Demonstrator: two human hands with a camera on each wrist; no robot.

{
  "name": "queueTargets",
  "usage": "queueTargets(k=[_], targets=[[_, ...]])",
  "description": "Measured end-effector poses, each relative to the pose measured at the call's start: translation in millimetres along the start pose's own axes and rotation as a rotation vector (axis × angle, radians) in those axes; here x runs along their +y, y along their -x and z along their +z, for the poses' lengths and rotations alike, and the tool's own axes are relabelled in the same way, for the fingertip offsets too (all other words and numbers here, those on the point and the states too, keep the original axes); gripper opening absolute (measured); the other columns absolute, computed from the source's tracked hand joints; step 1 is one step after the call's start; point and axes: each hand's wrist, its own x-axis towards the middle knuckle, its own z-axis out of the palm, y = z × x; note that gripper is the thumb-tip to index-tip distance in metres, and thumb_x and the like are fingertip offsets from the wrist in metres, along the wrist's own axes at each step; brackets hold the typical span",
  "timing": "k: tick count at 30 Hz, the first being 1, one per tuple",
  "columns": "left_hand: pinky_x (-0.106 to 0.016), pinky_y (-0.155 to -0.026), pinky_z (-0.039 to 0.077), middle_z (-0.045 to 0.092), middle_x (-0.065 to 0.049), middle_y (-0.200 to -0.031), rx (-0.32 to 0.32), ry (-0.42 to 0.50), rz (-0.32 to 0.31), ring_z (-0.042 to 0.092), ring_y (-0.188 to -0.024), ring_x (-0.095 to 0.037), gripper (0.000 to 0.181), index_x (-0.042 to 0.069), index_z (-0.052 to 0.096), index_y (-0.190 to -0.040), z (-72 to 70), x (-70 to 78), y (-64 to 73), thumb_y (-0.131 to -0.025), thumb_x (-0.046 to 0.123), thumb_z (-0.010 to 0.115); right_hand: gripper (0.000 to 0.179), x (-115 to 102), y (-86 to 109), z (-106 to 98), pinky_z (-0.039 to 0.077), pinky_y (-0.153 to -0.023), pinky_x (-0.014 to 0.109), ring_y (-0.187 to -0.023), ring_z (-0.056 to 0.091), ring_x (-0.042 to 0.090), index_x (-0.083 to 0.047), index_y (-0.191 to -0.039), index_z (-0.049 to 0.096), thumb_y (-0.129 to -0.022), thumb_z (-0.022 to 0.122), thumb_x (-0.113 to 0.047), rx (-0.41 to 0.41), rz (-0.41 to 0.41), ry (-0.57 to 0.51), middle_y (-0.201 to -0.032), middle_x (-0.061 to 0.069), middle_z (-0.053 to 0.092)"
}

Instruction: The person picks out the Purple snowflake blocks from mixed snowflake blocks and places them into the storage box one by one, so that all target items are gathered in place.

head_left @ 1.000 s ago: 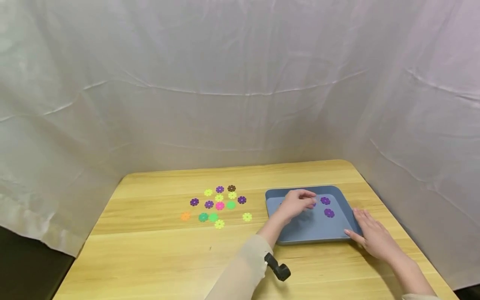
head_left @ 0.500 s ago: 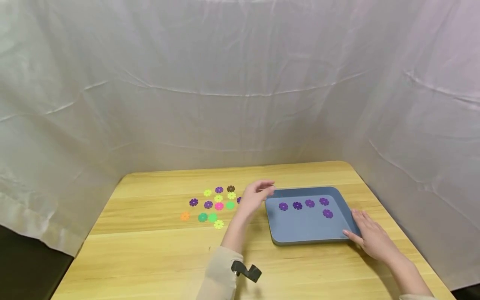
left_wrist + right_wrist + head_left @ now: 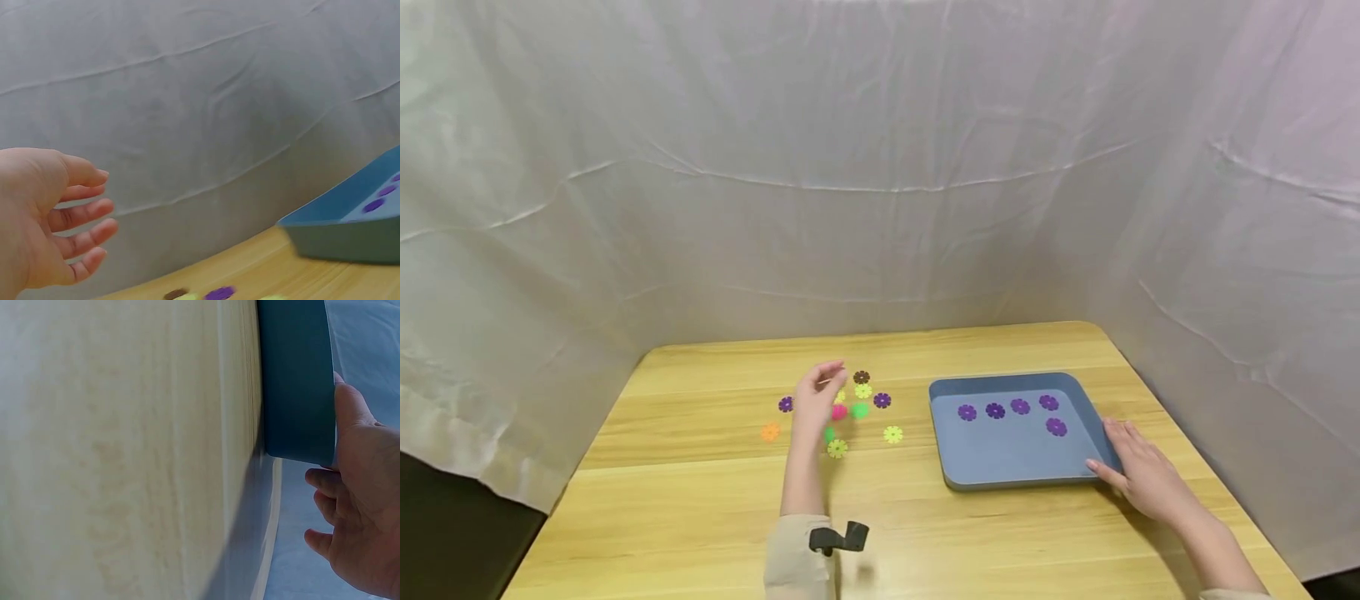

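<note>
My left hand [image 3: 815, 402] hovers over a group of small flower-shaped plastic discs. Its fingers are loosely bent and apart, with nothing between them in the left wrist view. Several discs are partly or wholly hidden under it; a purple disc [image 3: 786, 404] lies just left of it and a pink disc [image 3: 839, 412] just right. My right hand [image 3: 1150, 475] rests against the near right corner of a blue-grey tray [image 3: 1000, 458], fingers straight along the outer side and thumb at the rim. Inside the tray, several purple discs, one of them a lone lower disc [image 3: 1056, 427], lie in a bent row.
Around the left hand lie an orange disc [image 3: 771, 432], a brown disc [image 3: 861, 377], a yellow disc [image 3: 892, 434] and another purple disc [image 3: 882, 400]. The wooden table [image 3: 700, 500] is bounded by a pale hanging cloth [image 3: 880, 208] at the back and sides.
My left hand has moved left, out from over the tray and across to the loose discs, uncovering the purple ones inside the tray. My right hand has stayed at the tray corner.
</note>
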Motion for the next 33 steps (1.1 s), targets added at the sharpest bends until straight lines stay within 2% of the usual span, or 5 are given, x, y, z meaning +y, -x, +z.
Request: queueTargets(k=[6,14,20,24,33], targets=[[-0.014,-0.083,0.050,0.067,-0.012,-0.116,0.166,-0.058,0.037,0.060,-0.099,-0.014,0.029,0.008,0.065,-0.119,-34.5,-15.6,-7.9,-0.092,0.018,0.067,0.084,0,-0.4,1,0.024,-0.106,0.072,-0.140,0.021,0.055,0.011,-0.148,0.023,-0.096,0.056,-0.046,0.001,0.001,-0.009,-0.150,0.036,0.028],[-0.010,-0.074,0.048,0.065,-0.013,-0.115,0.294,-0.087,0.008,0.055,-0.101,-0.015,0.030,0.006,0.064,-0.120,-62.4,-44.0,-14.8,-0.092,0.016,0.066,0.084,1,-0.5,0,0.025,-0.106,0.072,-0.139,0.022,0.056,0.012,-0.148,0.024,-0.096,0.057,-0.045,0.009,-0.001,-0.007,-0.150,0.036,0.029],[-0.039,-0.095,0.045,0.060,-0.018,-0.127,0.281,-0.193,-0.054,0.050,-0.115,-0.030,0.037,0.004,0.061,-0.125,-74.7,-63.8,-16.8,-0.091,0.016,0.067,0.083,0,0.0,0,0.025,-0.105,0.073,-0.140,0.022,0.055,0.012,-0.148,0.024,-0.096,0.057,-0.045,0.005,0.000,-0.017,-0.150,0.036,0.029],[-0.053,-0.109,0.030,0.059,-0.017,-0.130,0.249,-0.372,-0.084,0.045,-0.121,-0.037,0.042,0.008,0.060,-0.128,-78.7,-71.7,-18.6,-0.089,0.022,0.069,0.083,-1,0.4,1,0.024,-0.105,0.073,-0.140,0.021,0.055,0.012,-0.148,0.024,-0.096,0.057,-0.044,0.006,0.000,-0.026,-0.150,0.036,0.028],[-0.058,-0.106,0.023,0.055,-0.019,-0.134,0.176,-0.669,-0.137,0.037,-0.124,-0.042,0.047,0.011,0.060,-0.130,-73.2,-74.6,-22.1,-0.088,0.028,0.070,0.082,-1,0.2,0,0.024,-0.106,0.072,-0.140,0.020,0.056,0.012,-0.148,0.023,-0.096,0.057,-0.043,0.008,-0.005,-0.044,-0.150,0.036,0.028]])
